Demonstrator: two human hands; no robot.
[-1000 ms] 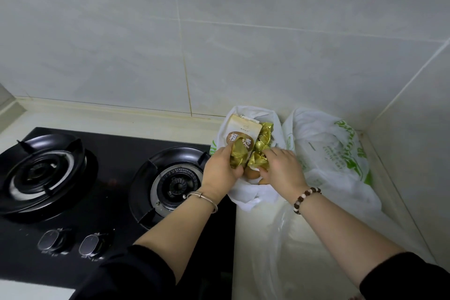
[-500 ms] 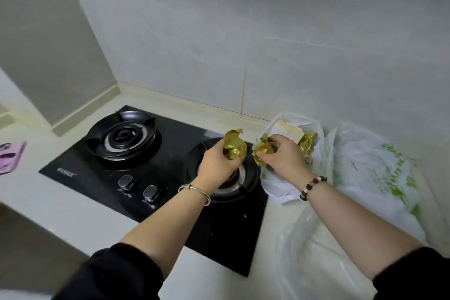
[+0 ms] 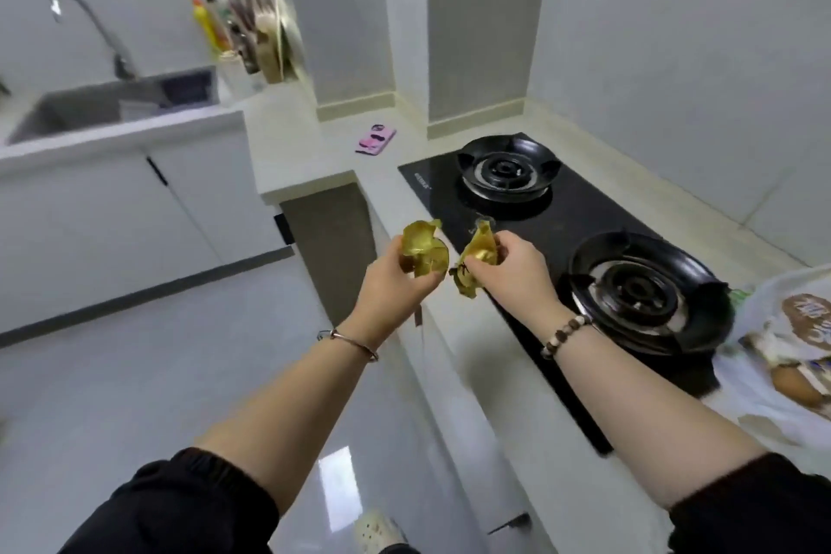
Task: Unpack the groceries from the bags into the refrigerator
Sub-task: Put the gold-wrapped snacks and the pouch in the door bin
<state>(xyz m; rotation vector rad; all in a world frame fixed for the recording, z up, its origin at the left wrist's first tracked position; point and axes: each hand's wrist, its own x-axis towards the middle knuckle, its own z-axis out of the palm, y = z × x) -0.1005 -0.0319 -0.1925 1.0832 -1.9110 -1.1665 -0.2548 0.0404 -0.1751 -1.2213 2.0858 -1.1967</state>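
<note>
Left grip point(image 3: 395, 283) clenching 1 gold foil packet point(image 3: 425, 254), right grip point(image 3: 517, 270) pinching another gold packet point(image 3: 480, 251), hob point(image 3: 571, 216) logo blurred

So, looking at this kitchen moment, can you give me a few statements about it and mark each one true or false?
1. The left hand grips a crinkled gold foil packet. True.
2. The right hand is empty. False: it grips a second gold foil packet.
3. The pink phone lies on the black glass hob. False: it lies on the pale counter, apart from the hob.
4. A pot stands on the near burner. False: that burner is bare.
5. A white plastic bag sits right of the hob. True.
</note>
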